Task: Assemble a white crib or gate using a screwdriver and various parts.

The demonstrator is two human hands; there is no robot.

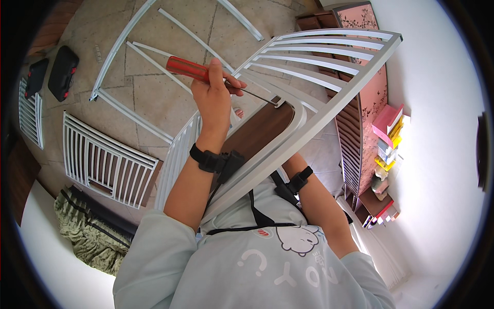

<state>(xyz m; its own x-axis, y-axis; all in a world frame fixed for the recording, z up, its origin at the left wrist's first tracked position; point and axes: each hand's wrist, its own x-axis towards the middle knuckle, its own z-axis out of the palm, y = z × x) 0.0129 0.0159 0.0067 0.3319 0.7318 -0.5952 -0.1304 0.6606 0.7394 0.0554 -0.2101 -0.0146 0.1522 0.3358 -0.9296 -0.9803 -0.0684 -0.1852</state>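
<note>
While gripping a screwdriver (188, 69) near the front of its red handle, with the left hand (212, 95) closed around it and the fingers (235, 84) curled beside the start of the shaft, brought the tip to a small dark opening (277, 101) at the corner of a pale tube bordering a brown panel (265, 125). Left the rear of the handle jutting out leftward, free of the grasp. Reached the right forearm (324, 211) up behind the long rail of a white slatted frame (334, 98); could not tell the openness or hold of the right hand, hidden there. Wore a black strap (208, 159) on the left wrist and a similar one on the right. Had the frame slanting from close to the torso toward the upper right, just beside both arms. Farther out, had loose white tubes (135, 116) lying on the tiled floor (170, 110), with a slatted panel (109, 165) to the left, near crumpled green fabric (92, 234). Beyond, could see a black case (63, 73) with red latches and, at right, a pink patterned board (373, 82) near stacked pink and yellow items (389, 131).
</note>
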